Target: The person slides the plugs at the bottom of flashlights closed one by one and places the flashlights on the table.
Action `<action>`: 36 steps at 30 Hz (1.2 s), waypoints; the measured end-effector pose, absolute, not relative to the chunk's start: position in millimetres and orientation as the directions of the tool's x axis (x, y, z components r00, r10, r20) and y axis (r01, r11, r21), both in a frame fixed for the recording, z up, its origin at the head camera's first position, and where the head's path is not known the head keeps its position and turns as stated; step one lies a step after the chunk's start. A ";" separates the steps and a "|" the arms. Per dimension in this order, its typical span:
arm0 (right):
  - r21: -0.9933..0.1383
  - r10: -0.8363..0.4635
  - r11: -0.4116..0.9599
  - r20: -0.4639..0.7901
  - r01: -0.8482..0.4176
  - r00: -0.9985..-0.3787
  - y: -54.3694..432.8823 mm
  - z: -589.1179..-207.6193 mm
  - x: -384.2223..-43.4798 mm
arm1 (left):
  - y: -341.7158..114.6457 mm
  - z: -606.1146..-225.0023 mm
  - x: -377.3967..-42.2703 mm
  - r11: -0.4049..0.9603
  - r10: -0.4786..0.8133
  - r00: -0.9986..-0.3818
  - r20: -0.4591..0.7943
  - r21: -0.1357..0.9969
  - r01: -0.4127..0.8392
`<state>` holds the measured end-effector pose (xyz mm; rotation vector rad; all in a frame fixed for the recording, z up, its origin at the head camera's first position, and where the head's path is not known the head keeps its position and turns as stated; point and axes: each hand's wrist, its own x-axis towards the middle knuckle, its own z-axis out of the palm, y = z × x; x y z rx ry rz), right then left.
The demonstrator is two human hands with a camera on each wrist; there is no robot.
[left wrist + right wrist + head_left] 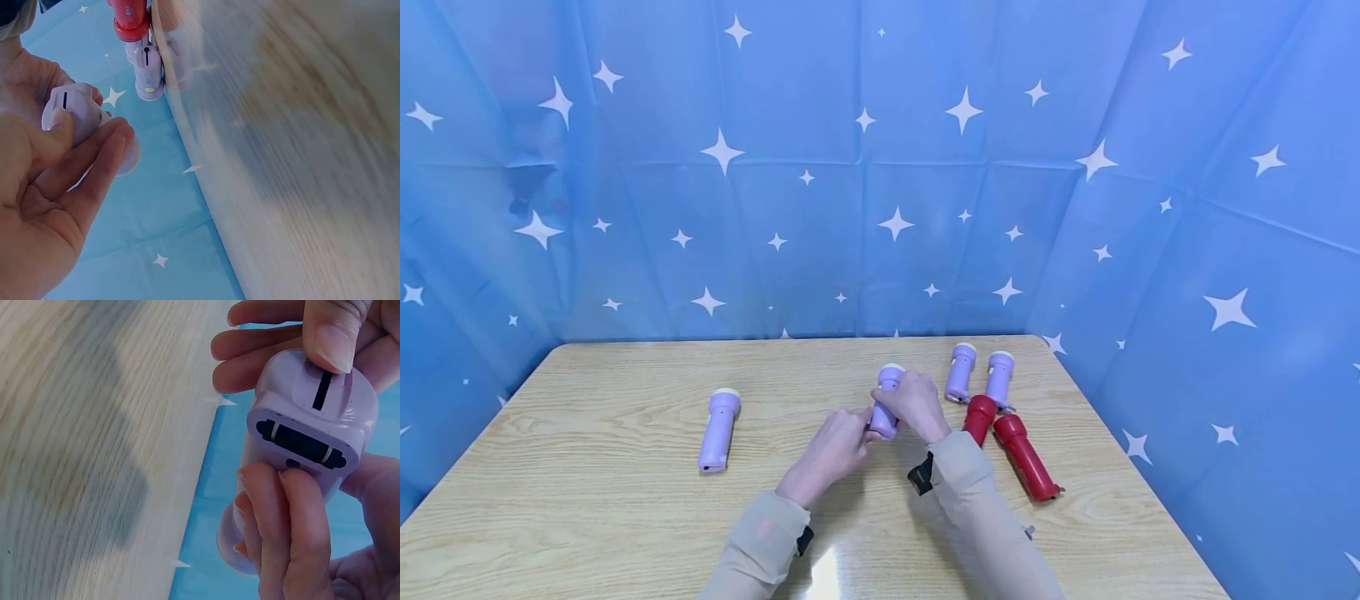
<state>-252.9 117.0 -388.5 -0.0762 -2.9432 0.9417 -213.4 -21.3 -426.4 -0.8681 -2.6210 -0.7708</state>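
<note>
Both hands hold one lavender flashlight (884, 421) over the middle of the table, its pale lens end pointing away. The left hand (37, 206) grips it near the base, thumb on the dark slot in its side. In the right wrist view the flashlight's base (303, 445) faces the camera, showing a dark recess with two metal strips across it. The right hand (294, 531) curls its fingers around the body below that recess. From the head view, the right hand covers part of the flashlight's upper body.
A lavender flashlight (718, 433) lies alone at left. Toward the back right lie two more lavender flashlights, one (961, 372) beside the other (999, 379), metal prongs at their bases. Nearer are two red flashlights, one (979, 417) partly behind the right sleeve, another (1028, 458) with prongs showing.
</note>
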 end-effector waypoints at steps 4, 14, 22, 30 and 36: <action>-0.599 0.065 0.800 0.012 0.045 -0.998 117.6 -388.7 -253.2 | -25.8 -426.4 -212.9 0.657 0.487 -0.779 0.395 0.422 0.624; -0.646 0.040 0.762 -0.022 0.045 -0.999 122.3 -393.1 -252.3 | -67.0 -422.4 -209.5 0.768 0.356 -0.890 0.285 0.453 0.452; -0.633 0.034 0.773 -0.015 0.035 -0.999 128.7 -400.9 -252.3 | -128.8 -418.1 -210.9 0.908 0.067 -0.938 0.340 0.368 0.198; -0.649 0.023 0.761 -0.007 0.022 -1.000 130.9 -407.8 -249.3 | -180.3 -419.5 -209.8 0.908 -0.138 -0.976 0.167 0.415 -0.058; -0.673 0.005 0.739 -0.045 0.034 -0.999 122.2 -412.1 -246.6 | -191.1 -419.3 -208.8 0.897 -0.101 -0.993 0.060 0.437 -0.065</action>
